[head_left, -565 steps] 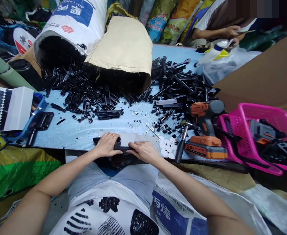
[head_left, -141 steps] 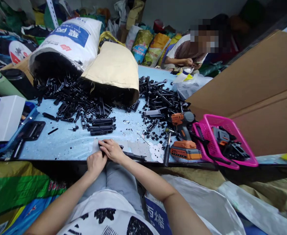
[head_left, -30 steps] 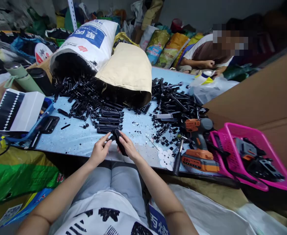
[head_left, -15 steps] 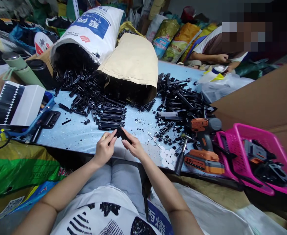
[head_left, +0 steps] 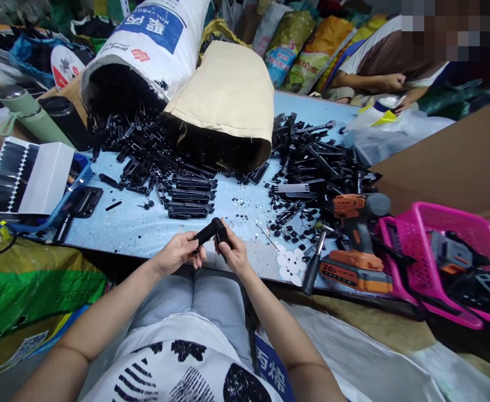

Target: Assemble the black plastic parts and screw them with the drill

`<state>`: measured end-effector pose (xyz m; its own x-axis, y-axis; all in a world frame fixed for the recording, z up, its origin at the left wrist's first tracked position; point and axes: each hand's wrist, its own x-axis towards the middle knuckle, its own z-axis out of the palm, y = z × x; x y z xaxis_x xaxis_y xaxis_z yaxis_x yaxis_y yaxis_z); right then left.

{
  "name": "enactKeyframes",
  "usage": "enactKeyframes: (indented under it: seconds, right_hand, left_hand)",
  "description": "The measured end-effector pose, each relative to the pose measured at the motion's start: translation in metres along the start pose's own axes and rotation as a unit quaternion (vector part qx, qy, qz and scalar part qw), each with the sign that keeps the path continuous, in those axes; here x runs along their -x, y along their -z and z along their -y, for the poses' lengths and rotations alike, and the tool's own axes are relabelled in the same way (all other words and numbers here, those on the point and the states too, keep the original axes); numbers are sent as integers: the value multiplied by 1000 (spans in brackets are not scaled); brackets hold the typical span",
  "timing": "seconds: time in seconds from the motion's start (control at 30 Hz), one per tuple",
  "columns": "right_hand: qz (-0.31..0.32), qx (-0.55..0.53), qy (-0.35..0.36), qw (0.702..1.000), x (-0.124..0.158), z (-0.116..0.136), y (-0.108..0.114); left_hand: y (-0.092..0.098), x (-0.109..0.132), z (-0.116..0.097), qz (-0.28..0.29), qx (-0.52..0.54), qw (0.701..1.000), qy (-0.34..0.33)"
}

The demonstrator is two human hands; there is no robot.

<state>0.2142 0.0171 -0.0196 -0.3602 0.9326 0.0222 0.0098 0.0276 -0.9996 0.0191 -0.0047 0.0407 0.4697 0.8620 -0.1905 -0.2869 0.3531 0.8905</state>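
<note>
Just over the table's front edge, both hands grip one black hinged plastic part [head_left: 206, 231], which is bent at its joint. My left hand [head_left: 178, 249] is closed on the longer arm, its lower fingers partly curled beneath. The other arm, by the joint, is pinched in my right hand [head_left: 237, 252] and partly hidden by its fingers. A neat row of similar black plastic parts [head_left: 191, 207] lies behind the hands. Loose black pieces [head_left: 138, 162] spill out to the left, and a heap of long black parts [head_left: 312, 153] lies to the right.
An orange cordless drill [head_left: 360, 259], a hammer [head_left: 312, 268] and white discs [head_left: 290, 267] lie at right, beside a pink basket [head_left: 418, 262]. A white sack [head_left: 157, 50] and a beige bag [head_left: 228, 89] stand behind. Another person's arm [head_left: 370, 82] shows across the table.
The hinged part has turned and its two arms now spread apart at the joint. My left hand has moved slightly lower, its fingers looser. The view has shifted slightly.
</note>
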Motion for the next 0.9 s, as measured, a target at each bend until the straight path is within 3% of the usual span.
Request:
enactKeyframes:
  seconds: [0.1,0.2,0.3,0.37,0.47,0.57,0.67,0.77,0.83,0.9]
  right_hand:
    - [-10,51,64,997,1,0,10]
    - [5,125,112,986,3,6,19]
    - [17,197,163,967,5,19,21]
    - [28,227,170,959,6,31,16]
    - [39,246,127,960,7,50,2]
    - [53,257,74,962,7,64,-6]
    - [169,292,52,940,12,75,11]
    - [286,353,-9,891,27,88,51]
    - [247,398,-84,880,39,97,79]
    - [111,401,-144,898,49,103,92]
  left_hand:
    - [1,5,-3,21,27,996,81]
    - [2,7,-2,44,-37,992,112]
    - [-1,6,1,-1,-193,981,-8]
    - [-7,3,3,-78,-311,938,-131]
    - [-14,-4,7,-150,-410,870,-229]
    - [-15,-7,11,-155,-451,843,-247]
    - [-5,7,10,-64,-527,823,-203]
    - [13,35,1,51,-611,779,-133]
    - [25,51,-5,20,-643,758,-107]
    - [25,57,-6,-46,-662,743,-82]
